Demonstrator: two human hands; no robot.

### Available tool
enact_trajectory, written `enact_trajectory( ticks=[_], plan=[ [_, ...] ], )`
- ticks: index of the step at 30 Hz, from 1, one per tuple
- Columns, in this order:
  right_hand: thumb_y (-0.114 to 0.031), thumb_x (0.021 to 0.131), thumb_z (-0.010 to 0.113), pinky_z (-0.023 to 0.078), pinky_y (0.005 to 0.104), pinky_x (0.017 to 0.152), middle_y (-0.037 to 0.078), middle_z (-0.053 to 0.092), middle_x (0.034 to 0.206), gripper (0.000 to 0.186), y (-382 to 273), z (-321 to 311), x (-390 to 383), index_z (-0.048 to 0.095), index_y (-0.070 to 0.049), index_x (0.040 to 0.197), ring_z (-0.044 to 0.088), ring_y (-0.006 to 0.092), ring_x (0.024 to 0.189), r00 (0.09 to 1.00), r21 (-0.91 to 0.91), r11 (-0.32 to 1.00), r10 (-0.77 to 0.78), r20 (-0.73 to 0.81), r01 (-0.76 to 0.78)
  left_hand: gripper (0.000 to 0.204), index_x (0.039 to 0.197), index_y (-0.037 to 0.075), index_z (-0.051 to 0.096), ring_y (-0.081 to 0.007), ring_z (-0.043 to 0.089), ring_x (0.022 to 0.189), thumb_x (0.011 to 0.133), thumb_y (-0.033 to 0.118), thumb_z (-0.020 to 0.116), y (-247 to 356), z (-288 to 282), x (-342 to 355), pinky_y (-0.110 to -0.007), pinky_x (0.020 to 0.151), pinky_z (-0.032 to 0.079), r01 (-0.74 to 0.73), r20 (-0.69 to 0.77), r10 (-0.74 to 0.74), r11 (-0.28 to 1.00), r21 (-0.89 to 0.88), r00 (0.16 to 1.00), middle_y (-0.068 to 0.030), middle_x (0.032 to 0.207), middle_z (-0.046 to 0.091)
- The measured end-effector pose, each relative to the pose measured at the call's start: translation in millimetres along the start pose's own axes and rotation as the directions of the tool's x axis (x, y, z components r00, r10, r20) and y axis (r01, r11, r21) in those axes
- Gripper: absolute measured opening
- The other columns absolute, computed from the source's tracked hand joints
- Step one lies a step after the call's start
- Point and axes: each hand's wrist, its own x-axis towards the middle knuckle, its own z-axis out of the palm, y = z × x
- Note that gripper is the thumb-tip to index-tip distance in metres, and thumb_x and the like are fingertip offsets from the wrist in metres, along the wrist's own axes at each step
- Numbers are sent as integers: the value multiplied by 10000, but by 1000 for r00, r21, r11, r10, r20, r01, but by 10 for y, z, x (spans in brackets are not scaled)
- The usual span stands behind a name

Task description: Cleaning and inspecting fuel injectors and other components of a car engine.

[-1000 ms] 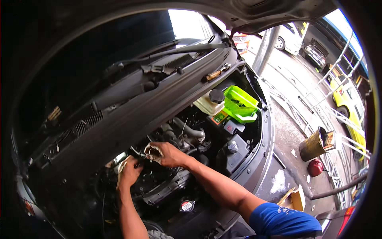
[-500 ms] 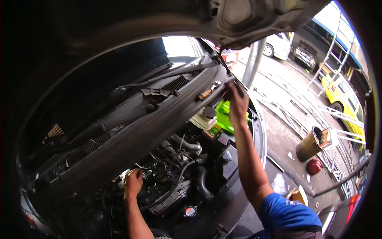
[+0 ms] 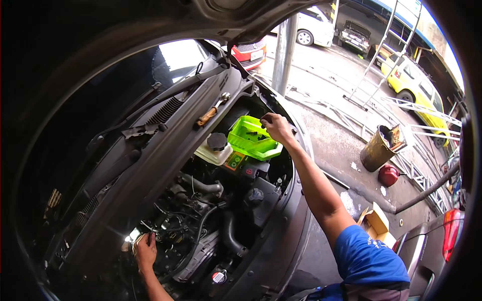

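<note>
Head view: our right hand [image 3: 277, 129] at the green tray [image 3: 245, 145], left hand [image 3: 144, 252] down by the engine [image 3: 175, 221]

We have our two hands well apart under the raised hood [image 3: 201, 20]. Our right arm, in a blue sleeve [image 3: 371, 256], stretches to the far right of the engine bay, where the fingers curl together over the right rim of the tray; we cannot tell whether they pinch anything. Small dark pieces [image 3: 251, 134] lie inside the tray, which sits just right of a pale reservoir [image 3: 213, 154] with a black cap [image 3: 217, 142].

Our left hand is low at the left side of the engine, its fingers bent, just beside a bright light [image 3: 133, 234]. What it grips, if anything, we cannot make out.

On the ledge left of the tray rests a tool with a brown handle [image 3: 207, 118]. Nearer us, a black hose [image 3: 231, 236] curves along the right of the engine, and a round metal cap [image 3: 219, 277] sits at the near side. Beyond the fender, to the right, stand a worn bin [image 3: 376, 153], a red container [image 3: 388, 175] and, farther off, a yellow car [image 3: 419, 90].
</note>
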Motion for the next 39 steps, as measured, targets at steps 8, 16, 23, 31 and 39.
enact_trajectory(
  ticks=[8, 16, 23, 31, 39],
  plan=[
    [-152, 940, 676, 589, 405, 875, 172, 779, 1010, 203, 603, -100, 342, 758, -39, 1086, 761, 339, 964, 987, 138, 985, -119, 105, 104, 391, 1012, -50, 686, -424, 660, 803, 1107, 280, 499, -144, 234, -16, -475, 727, 497, 55, -72, -55, 998, 2, 996, -232, 861, 683],
    [-137, 888, 700, 559, 467, 743, 235, 715, 885, 166, 748, -120, 962, 712, 0, 981, 709, 429, 851, 859, 290, 904, -401, 317, 315, 348, 1364, -5, 608, -236, 662, 842, 1103, 214, 536, 451, -241, -409, -374, 756, 517, 440, 39, -442, 896, 62, 896, -166, 967, 683],
    [-122, 918, 676, 588, 467, 801, 218, 731, 925, 163, 716, 134, 1275, 709, -8, 1030, 721, 412, 910, 669, 179, 871, -469, 577, 457, 354, 1380, -18, 612, -221, 683, 926, 1091, 182, 569, 1639, -261, -1069, -372, 832, 539, 635, -95, -628, 764, 109, 772, -145, 1043, 715],
    [-152, 892, 672, 602, 495, 789, 243, 731, 889, 155, 505, 379, 1365, 734, -10, 905, 738, 413, 883, 538, 95, 863, -392, 746, 497, 450, 1366, 92, 669, -415, 666, 1169, 1078, 417, 546, 2828, -105, -1427, -458, 1017, 498, 686, -118, -730, 556, 469, 673, -221, 1237, 718],
    [-120, 921, 632, 515, 471, 783, 175, 648, 928, 127, 1129, 980, 940, 645, -52, 1028, 655, 385, 908, 476, 180, 622, -726, 497, 762, 394, 1411, -14, 600, -270, 675, 1193, 1086, 209, 582, 2220, 318, -2024, -368, 1019, 514, 731, -203, -726, 680, -65, 657, -206, 1298, 694]
  ],
)
